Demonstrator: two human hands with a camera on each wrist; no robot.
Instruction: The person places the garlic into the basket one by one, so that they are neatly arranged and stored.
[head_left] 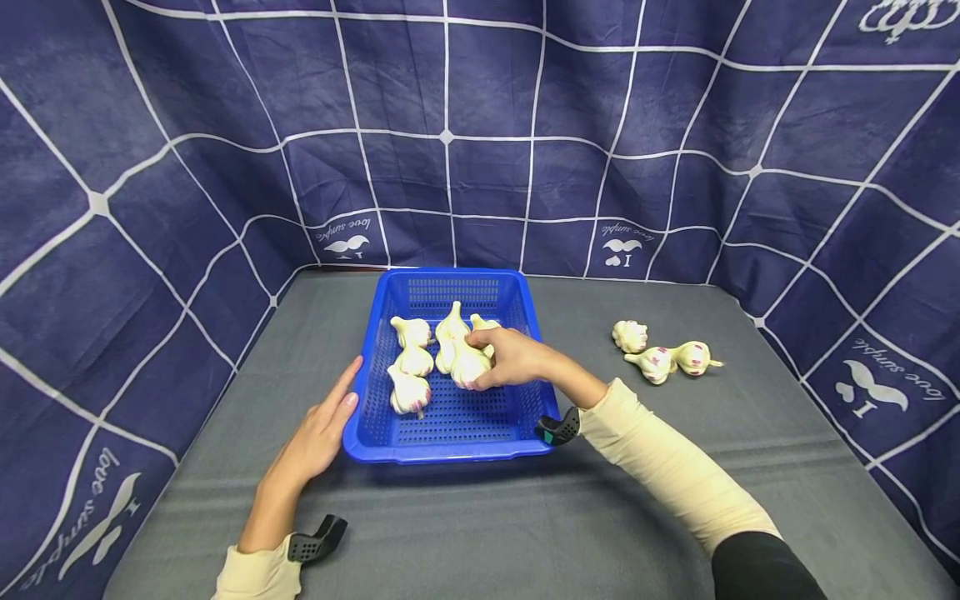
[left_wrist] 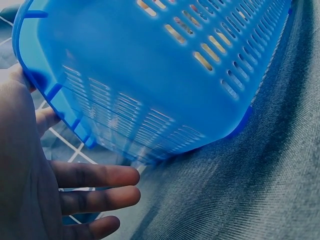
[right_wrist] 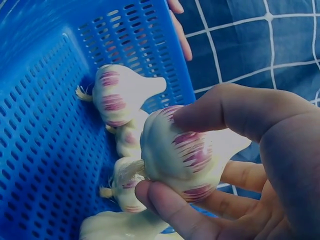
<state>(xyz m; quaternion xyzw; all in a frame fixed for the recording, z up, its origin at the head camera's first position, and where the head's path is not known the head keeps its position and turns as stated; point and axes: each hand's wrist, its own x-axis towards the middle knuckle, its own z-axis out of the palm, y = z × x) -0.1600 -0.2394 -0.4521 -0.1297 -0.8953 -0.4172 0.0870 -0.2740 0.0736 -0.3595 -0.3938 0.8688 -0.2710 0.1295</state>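
Observation:
My right hand (head_left: 516, 357) grips a garlic bulb (right_wrist: 167, 145) between thumb and fingers, over the inside of the blue plastic basket (head_left: 442, 452). The held bulb is white with purple streaks and has a stub of roots. Several other bulbs lie in the basket: a group along its left side, such as the front garlic bulb (head_left: 409, 393), and more near my right hand, partly hidden by it. My left hand (head_left: 315, 437) touches the basket's left rim from outside; in the left wrist view three of its fingers (left_wrist: 100, 175) stretch out straight beside the slotted wall.
On the grey tabletop (head_left: 600, 500), right of the basket, lie three more garlic bulbs (head_left: 652, 365) close together. A navy cloth (head_left: 487, 100) with white grid lines hangs behind and along both sides. Each wrist bears a black device (head_left: 318, 540).

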